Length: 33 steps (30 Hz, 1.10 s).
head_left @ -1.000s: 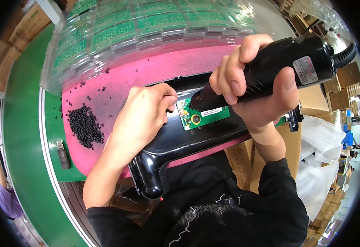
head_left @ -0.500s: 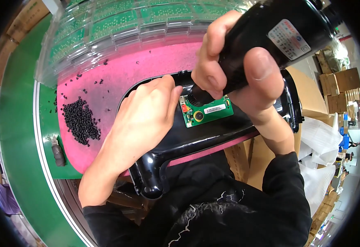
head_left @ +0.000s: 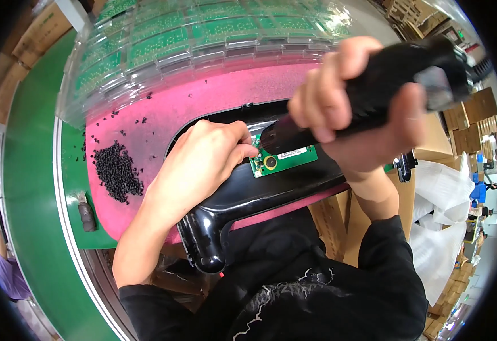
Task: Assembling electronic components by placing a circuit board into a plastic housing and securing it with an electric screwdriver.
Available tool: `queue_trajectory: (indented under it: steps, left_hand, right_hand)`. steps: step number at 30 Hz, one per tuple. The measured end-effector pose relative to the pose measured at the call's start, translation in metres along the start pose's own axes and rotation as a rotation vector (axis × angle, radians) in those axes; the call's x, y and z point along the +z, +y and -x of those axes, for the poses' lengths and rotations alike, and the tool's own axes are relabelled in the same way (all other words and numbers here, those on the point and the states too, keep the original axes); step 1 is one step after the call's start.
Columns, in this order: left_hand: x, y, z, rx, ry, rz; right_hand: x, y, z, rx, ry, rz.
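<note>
My right hand [head_left: 368,152], smeared by motion, grips a thick black electric screwdriver [head_left: 382,77] that slants down to the left. Its front end is over a green circuit board [head_left: 288,162] with a round yellow-rimmed part and a white label. The tip is hidden from me. The board lies in a glossy black plastic housing [head_left: 248,199]. At the board's left upper corner my left hand [head_left: 203,156] has thumb and forefinger drawn together in a pinch; what is between them, if anything, is too small to name.
Small black screws [head_left: 117,173] lie heaped at the left of a pink mat [head_left: 163,108], with a few strays. Clear plastic trays [head_left: 203,42] of green boards stand behind. A small dark object [head_left: 86,215] lies on the green table [head_left: 35,187]. Cardboard boxes [head_left: 478,113] are at the right.
The screwdriver and my right hand have swung right and lower, and the tool lies flatter. My left fingertips have closed into a pinch and come down at the board's corner.
</note>
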<state>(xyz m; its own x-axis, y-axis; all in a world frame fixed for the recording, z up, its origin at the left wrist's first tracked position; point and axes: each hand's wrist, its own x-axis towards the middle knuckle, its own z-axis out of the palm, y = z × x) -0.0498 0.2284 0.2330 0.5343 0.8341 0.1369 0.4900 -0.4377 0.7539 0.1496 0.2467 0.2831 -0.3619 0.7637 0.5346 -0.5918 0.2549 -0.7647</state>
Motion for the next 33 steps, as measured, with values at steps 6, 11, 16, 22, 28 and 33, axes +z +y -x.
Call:
queue_trajectory:
  steps: [6, 11, 16, 22, 28, 33]
  left_hand:
    - [-0.001, 0.000, -0.002, 0.160, 0.145, 0.130]
    - [0.000, 0.003, -0.004, 0.183, 0.144, 0.148]
    - [0.001, 0.003, -0.003, 0.101, 0.120, 0.267]
    - [-0.001, 0.009, -0.007, 0.066, 0.176, 0.028]
    - [-0.001, 0.010, -0.002, -0.015, 0.162, 0.048]
    - [-0.002, 0.007, 0.000, 0.148, 0.221, -0.054]
  right_hand:
    - [0.004, -0.033, -0.007, -0.074, -0.155, 0.031]
    - [0.011, -0.037, 0.003, -0.106, -0.012, 0.051]
    - [0.010, -0.037, 0.001, 0.075, -0.079, 0.158]
    - [0.009, -0.021, 0.013, 0.286, -0.028, 0.162]
    - [0.018, -0.017, 0.010, 0.328, -0.040, 0.188]
    - [0.029, -0.011, 0.012, 0.401, -0.042, 0.131]
